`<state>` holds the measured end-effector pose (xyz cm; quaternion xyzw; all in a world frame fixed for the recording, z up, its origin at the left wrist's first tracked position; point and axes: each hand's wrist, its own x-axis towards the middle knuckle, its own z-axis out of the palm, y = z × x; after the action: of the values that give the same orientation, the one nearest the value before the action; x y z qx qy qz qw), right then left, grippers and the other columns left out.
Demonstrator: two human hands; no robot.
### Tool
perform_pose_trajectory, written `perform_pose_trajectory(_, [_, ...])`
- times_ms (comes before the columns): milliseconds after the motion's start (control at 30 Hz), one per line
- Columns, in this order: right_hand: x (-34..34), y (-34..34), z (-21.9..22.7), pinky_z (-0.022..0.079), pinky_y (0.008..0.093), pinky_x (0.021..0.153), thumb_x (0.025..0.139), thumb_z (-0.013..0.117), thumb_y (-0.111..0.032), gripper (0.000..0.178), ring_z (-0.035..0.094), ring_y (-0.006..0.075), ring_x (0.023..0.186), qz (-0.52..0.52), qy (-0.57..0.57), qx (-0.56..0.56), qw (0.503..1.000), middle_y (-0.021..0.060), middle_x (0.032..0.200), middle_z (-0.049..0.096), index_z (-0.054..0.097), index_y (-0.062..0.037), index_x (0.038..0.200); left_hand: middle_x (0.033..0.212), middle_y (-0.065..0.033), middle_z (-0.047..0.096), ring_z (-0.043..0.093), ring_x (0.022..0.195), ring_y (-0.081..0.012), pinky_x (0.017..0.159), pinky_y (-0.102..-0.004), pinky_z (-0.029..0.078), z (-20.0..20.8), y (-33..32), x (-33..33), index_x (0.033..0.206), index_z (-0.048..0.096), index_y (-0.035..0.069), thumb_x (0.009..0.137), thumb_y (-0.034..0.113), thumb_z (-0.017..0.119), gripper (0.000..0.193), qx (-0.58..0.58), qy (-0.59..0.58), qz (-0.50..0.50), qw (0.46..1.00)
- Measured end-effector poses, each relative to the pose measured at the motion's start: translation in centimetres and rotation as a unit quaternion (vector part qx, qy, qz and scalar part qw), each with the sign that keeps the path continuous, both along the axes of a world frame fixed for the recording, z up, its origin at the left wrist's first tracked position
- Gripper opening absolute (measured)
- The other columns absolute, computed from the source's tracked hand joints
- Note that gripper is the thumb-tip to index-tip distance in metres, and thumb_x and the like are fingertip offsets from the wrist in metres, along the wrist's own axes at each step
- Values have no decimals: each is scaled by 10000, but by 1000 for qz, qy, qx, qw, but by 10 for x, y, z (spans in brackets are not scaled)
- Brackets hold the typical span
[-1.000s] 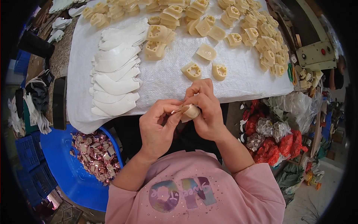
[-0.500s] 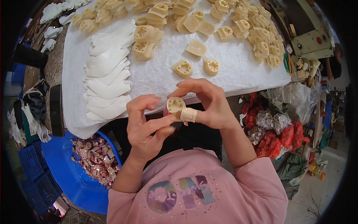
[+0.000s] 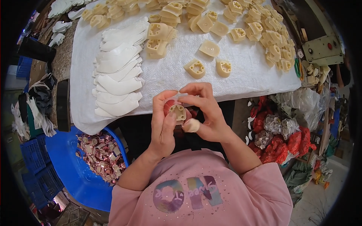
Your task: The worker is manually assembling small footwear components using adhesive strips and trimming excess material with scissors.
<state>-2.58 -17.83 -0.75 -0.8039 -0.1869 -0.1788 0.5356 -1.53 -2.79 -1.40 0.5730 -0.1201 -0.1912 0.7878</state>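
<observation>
We saw one piece (image 3: 178,112) grasped in the grip of left hand (image 3: 162,126) and right hand (image 3: 211,119), by the white-covered surface's (image 3: 166,81) near edge. Three loose pieces (image 3: 209,48) lay just beyond; one blue tub (image 3: 81,184) stood left, red bags (image 3: 274,151) right.

Hands (image 3: 163,132) closer together, fingertips (image 3: 183,90) nearly meeting beyond cream piece (image 3: 178,112), more red side showing

A white-covered tabletop (image 3: 166,81) fills the upper centre; pale floor (image 3: 315,201) shows lower right, a greenish panel (image 3: 322,49) upper right.
</observation>
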Motion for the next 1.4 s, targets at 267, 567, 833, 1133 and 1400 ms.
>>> perform_pose_trajectory(267, [14,-4,18,434,198,339,886,519,-190,144,567,94,551,176,442,294,829,79,989,525,547,-49,879,1223,-138,438,475,1084,-174,884,-278,405,13,-15,-7,1364,226,-20,941,537,276,702,-40,-84,7,996])
perform_pose_trajectory(567, [-2,18,-11,380,350,871,924,494,-265,253,473,245,993,110,163,229,953,108,1029,539,576,-36,996,1149,-121,461,475,1029,-153,876,-266,389,8,-19,-10,1291,325,-48,967,397,297,551,60,-128,93,986])
perform_pose_trajectory(833, [-10,34,-9,355,339,917,942,425,-200,313,477,249,1019,72,133,310,939,124,1122,516,505,-48,1204,1121,-92,465,477,977,-120,848,-265,399,6,-21,-2,1297,349,24,955,228,342,399,38,-77,166,982])
perform_pose_trajectory(1133, [-7,27,-11,414,304,799,929,419,-163,301,518,220,887,14,99,179,979,103,1012,521,495,-42,1194,1122,-92,485,491,966,-133,836,-285,413,-2,-20,-9,1353,271,64,972,278,346,443,-34,-40,99,994])
perform_pose_trajectory(1400, [-10,11,1,382,220,607,977,342,-407,477,415,81,684,79,306,289,904,19,895,511,448,-71,1297,1037,-89,546,554,829,-170,652,-286,460,2,-9,4,1439,128,110,889,571,387,763,-194,83,-10,977])
